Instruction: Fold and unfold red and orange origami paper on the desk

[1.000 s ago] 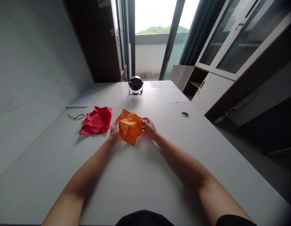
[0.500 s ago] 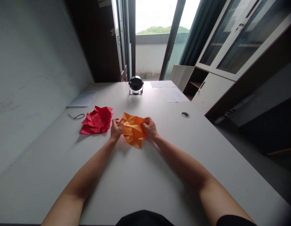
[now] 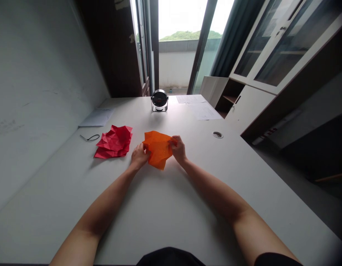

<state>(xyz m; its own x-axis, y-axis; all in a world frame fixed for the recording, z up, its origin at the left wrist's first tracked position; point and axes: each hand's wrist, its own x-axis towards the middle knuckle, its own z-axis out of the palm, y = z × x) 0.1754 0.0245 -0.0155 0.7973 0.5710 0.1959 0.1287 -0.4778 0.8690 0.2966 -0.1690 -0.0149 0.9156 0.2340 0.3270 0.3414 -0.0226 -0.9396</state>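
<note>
A creased orange paper sheet is held between both hands just above the white table. My left hand grips its left edge with closed fingers. Pinching the paper's right edge, my right hand has its fingers curled. A crumpled, creased red paper sheet lies flat on the table to the left of my left hand, apart from it.
A small round black and silver device stands at the far middle of the table. White paper sheets lie at the far right, another sheet at the far left. A black cable tie lies by the red paper. A cable hole sits to the right.
The orange paper has been turned and folded over between my hands; its faceted face is now a smoother surface. My left hand has shifted slightly right and down along its edge.
</note>
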